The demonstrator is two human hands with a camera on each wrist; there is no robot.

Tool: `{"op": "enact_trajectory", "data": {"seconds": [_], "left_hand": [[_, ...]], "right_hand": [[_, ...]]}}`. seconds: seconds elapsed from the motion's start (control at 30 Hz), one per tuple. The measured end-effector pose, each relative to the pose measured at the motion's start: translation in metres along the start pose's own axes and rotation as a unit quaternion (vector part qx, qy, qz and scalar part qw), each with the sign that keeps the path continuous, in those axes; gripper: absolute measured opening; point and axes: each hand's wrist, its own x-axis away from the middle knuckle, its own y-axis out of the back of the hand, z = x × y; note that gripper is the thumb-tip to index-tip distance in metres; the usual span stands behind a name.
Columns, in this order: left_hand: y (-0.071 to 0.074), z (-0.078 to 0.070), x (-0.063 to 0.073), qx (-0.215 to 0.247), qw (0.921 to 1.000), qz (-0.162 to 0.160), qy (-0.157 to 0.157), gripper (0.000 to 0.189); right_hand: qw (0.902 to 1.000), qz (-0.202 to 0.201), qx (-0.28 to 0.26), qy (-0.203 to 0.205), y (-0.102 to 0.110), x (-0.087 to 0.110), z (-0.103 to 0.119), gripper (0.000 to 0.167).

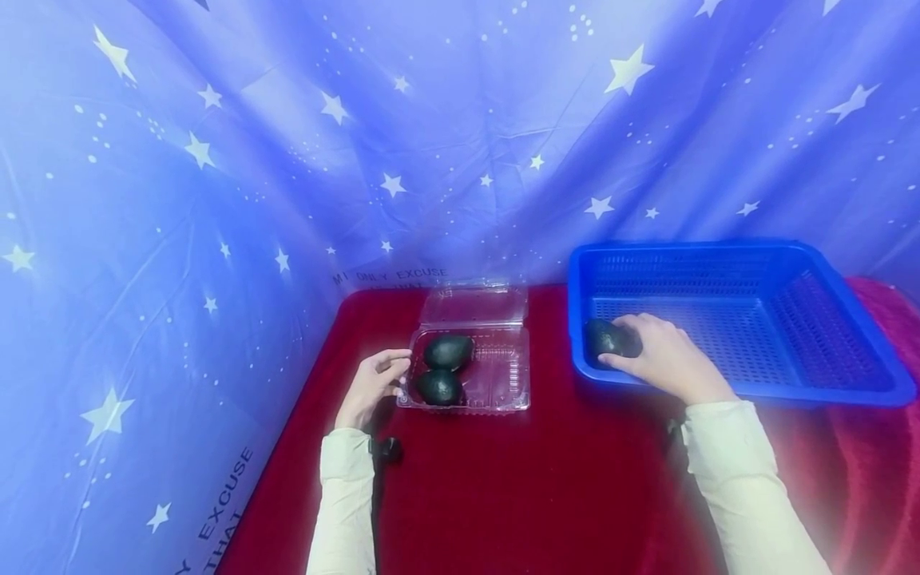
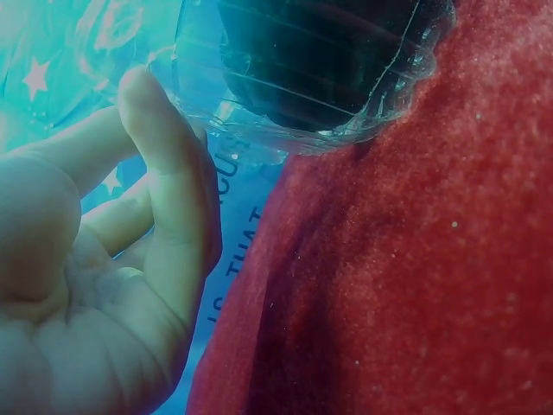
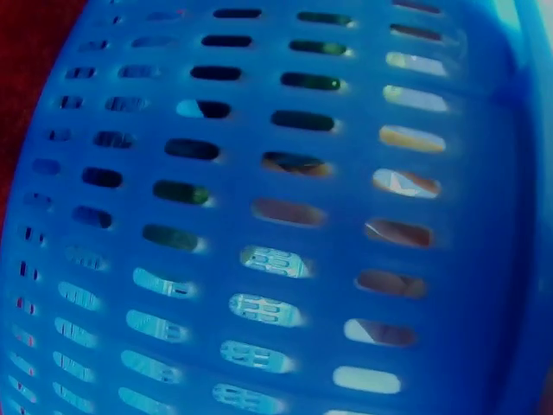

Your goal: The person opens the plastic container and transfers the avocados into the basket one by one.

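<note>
My right hand (image 1: 664, 355) reaches into the blue plastic basket (image 1: 801, 391) and grips a dark green avocado (image 1: 606, 339) by the basket's near left corner. In the right wrist view the slotted basket wall (image 3: 233, 186) hides most of that hand. My left hand (image 1: 370, 387) is at the left edge of a clear plastic clamshell box (image 1: 503, 375), its fingers loosely bent with the fingertips right at the rim. Two dark avocados, a rear one (image 1: 449, 352) and a front one (image 1: 440, 387), lie in the left half of the box.
The box's lid (image 1: 474, 305) stands raised at the back. Box and basket rest on a red cloth-covered table (image 1: 517, 487). A blue star-print curtain (image 1: 460, 144) hangs behind and along the left side.
</note>
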Motion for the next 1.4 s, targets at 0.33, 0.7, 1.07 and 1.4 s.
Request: {"op": "enact_trajectory", "data": {"seconds": [0.33,0.7,1.07,1.4], "left_hand": [[0.0,-0.001,-0.001,0.0,1.0,-0.002,0.002,0.038],[0.0,0.0,0.0,-0.001,1.0,-0.001,-0.001,0.039],[-0.001,-0.002,0.001,-0.009,1.0,0.001,-0.002,0.039],[0.0,-0.001,0.002,-0.015,0.9999,0.001,0.001,0.04]], "right_hand": [[0.9999,0.012,0.007,-0.006,0.0,-0.004,-0.002,0.071],[0.9991,0.035,0.011,-0.02,0.0,-0.007,0.0,0.069],[0.9995,0.028,0.011,-0.008,0.0,-0.007,0.002,0.051],[0.9991,-0.03,0.029,0.007,-0.005,-0.014,0.027,0.043]]}}
